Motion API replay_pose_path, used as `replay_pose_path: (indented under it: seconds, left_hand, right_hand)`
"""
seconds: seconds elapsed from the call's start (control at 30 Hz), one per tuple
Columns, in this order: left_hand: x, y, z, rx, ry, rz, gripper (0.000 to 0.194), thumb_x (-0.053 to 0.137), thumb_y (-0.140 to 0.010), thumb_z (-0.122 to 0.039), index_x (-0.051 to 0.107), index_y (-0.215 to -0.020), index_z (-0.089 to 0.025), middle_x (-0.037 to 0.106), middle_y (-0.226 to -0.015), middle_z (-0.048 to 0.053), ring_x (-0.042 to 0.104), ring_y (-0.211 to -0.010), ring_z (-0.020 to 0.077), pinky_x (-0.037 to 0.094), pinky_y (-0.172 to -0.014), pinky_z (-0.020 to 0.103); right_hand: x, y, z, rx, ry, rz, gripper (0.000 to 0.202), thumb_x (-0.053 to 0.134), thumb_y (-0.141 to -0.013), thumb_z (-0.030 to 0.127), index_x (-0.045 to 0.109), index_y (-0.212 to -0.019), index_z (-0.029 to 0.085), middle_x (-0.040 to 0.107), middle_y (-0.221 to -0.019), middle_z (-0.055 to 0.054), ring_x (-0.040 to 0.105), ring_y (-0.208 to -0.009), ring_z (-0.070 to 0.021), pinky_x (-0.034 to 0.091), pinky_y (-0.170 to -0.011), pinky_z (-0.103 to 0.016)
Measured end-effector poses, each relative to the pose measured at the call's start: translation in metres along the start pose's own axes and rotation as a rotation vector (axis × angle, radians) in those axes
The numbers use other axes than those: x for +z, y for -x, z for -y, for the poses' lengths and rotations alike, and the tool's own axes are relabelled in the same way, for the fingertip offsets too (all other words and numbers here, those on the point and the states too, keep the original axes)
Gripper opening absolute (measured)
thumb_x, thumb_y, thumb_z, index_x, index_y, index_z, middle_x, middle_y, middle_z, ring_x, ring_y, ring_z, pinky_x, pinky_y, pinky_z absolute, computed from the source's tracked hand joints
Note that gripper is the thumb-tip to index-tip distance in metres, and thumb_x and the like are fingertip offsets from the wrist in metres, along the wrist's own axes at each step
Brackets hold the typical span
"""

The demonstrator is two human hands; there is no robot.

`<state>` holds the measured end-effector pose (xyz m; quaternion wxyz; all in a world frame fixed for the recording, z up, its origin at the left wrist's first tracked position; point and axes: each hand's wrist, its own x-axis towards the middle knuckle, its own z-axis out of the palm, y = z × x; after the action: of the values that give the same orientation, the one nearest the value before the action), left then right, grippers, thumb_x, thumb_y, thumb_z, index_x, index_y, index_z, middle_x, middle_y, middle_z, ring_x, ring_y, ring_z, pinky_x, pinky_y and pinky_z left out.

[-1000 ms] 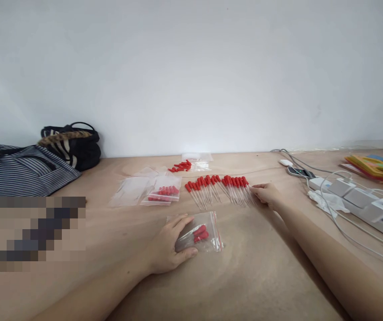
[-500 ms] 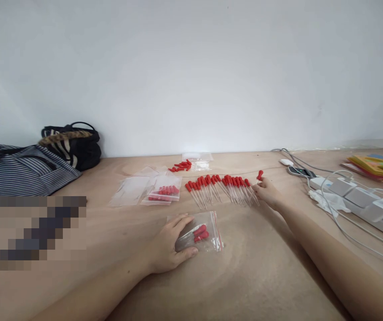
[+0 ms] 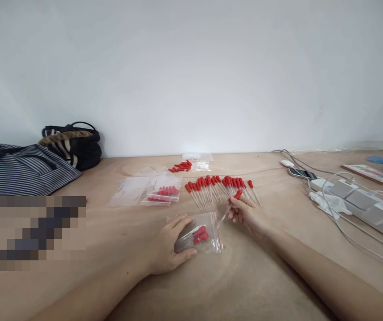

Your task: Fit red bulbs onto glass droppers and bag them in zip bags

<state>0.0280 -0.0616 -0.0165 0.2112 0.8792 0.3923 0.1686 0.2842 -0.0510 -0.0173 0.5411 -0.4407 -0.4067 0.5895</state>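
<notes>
My left hand (image 3: 171, 245) lies with fingers spread on the left part of a clear zip bag (image 3: 207, 220), which holds two red-bulbed droppers (image 3: 200, 234). Between the thumb and fingers of my right hand (image 3: 245, 211) is a dropper (image 3: 238, 194), its red bulb up and its clear tip slanting down-left to the bag's right edge. Behind the hands, several droppers (image 3: 207, 180) lie fanned out, bulbs toward the wall. To their left, filled bags (image 3: 164, 191) with red bulbs overlap flat, seemingly empty bags (image 3: 129, 189).
Loose red bulbs (image 3: 180, 166) and clear tubes (image 3: 201, 166) lie near the wall. At left are a striped bag (image 3: 34, 169) and a black bag (image 3: 86, 149). A power strip (image 3: 375, 207), cables, a tissue (image 3: 330, 203) and a colorful board (image 3: 372, 173) are at right.
My right hand has moved left and nearer from the fan's right end, bringing a dropper to the bag's edge. The colorful stack and a hand at far right have left the view.
</notes>
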Motion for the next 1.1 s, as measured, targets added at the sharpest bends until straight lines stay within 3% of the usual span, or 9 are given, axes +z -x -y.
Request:
replay_pose_path:
  seconds: [0.13,0.27,0.37,0.57,0.77,0.83,0.9,0.97,1.1]
  left_hand:
    - [-0.002,0.0,-0.002,0.007,0.005,0.014,0.063,0.057,-0.073,-0.046,0.036,-0.128,-0.023,0.042,-0.132,0.011,0.038,-0.121,0.0298,0.034,-0.097,0.048]
    - [-0.002,-0.001,-0.002,0.007,0.019,-0.002,0.063,0.058,-0.072,-0.046,0.038,-0.127,-0.024,0.043,-0.132,0.01,0.04,-0.12,0.0299,0.035,-0.097,0.048]
    - [-0.002,-0.001,-0.003,0.004,0.014,-0.005,0.063,0.058,-0.071,-0.046,0.038,-0.127,-0.023,0.044,-0.132,0.01,0.04,-0.119,0.03,0.035,-0.097,0.047]
    - [-0.003,-0.001,-0.004,0.005,-0.017,0.001,0.063,0.057,-0.072,-0.047,0.038,-0.127,-0.023,0.044,-0.131,0.009,0.04,-0.119,0.0296,0.034,-0.098,0.047]
    - [-0.005,-0.001,-0.006,-0.007,-0.034,-0.008,0.062,0.056,-0.072,-0.05,0.04,-0.126,-0.024,0.046,-0.13,0.009,0.042,-0.118,0.0293,0.034,-0.097,0.047]
    - [-0.006,-0.001,-0.008,-0.006,-0.037,-0.005,0.06,0.056,-0.073,-0.049,0.041,-0.125,-0.024,0.047,-0.129,0.009,0.042,-0.117,0.0289,0.035,-0.097,0.046]
    - [-0.007,-0.001,-0.01,-0.009,-0.04,-0.008,0.059,0.055,-0.073,-0.049,0.041,-0.124,-0.024,0.047,-0.128,0.009,0.043,-0.117,0.0287,0.035,-0.096,0.047]
    - [-0.007,-0.002,-0.01,-0.009,-0.036,-0.006,0.058,0.055,-0.073,-0.049,0.041,-0.124,-0.024,0.047,-0.129,0.01,0.042,-0.117,0.0289,0.035,-0.096,0.047]
    - [-0.004,-0.002,-0.007,0.0,-0.02,-0.005,0.06,0.056,-0.073,-0.049,0.041,-0.125,-0.023,0.046,-0.129,0.01,0.041,-0.118,0.0296,0.035,-0.097,0.047]
  right_hand:
    - [0.01,0.01,-0.004,0.0,0.015,-0.016,0.054,0.072,-0.057,0.044,0.037,-0.091,0.022,0.056,-0.061,0.005,0.057,-0.049,-0.0109,0.046,-0.048,-0.024]
    - [0.019,0.017,-0.009,-0.04,0.069,0.009,0.055,0.073,-0.057,0.046,0.033,-0.087,0.023,0.057,-0.062,0.006,0.059,-0.051,-0.0116,0.049,-0.051,-0.026]
    - [0.018,0.017,-0.009,-0.011,0.068,0.053,0.049,0.071,-0.059,0.049,0.037,-0.08,0.021,0.057,-0.066,0.004,0.059,-0.053,-0.01,0.05,-0.053,-0.025]
    - [0.006,0.013,-0.001,0.047,0.037,0.103,0.039,0.077,-0.055,0.036,0.045,-0.067,0.017,0.057,-0.063,0.005,0.06,-0.058,-0.0092,0.049,-0.058,-0.023]
    - [0.006,0.014,-0.006,0.033,0.189,0.21,0.035,0.081,-0.045,0.032,0.055,-0.062,0.016,0.055,-0.051,0.006,0.048,-0.044,-0.0056,0.039,-0.043,-0.019]
    - [0.006,0.015,-0.008,0.014,0.285,0.298,0.03,0.079,-0.049,0.036,0.062,-0.064,0.016,0.052,-0.047,0.007,0.04,-0.04,-0.004,0.033,-0.04,-0.018]
    - [0.006,0.016,-0.007,-0.022,0.383,0.408,0.026,0.073,-0.059,0.04,0.068,-0.072,0.018,0.052,-0.049,0.005,0.041,-0.043,-0.0049,0.034,-0.043,-0.019]
    - [0.007,0.017,-0.005,-0.112,0.469,0.481,0.025,0.066,-0.067,0.042,0.07,-0.08,0.02,0.058,-0.062,0.002,0.049,-0.054,-0.0078,0.041,-0.054,-0.021]
    - [0.012,0.017,-0.003,-0.235,0.55,0.559,0.021,0.063,-0.072,0.038,0.071,-0.084,0.022,0.06,-0.088,-0.003,0.056,-0.077,-0.0125,0.045,-0.071,-0.025]
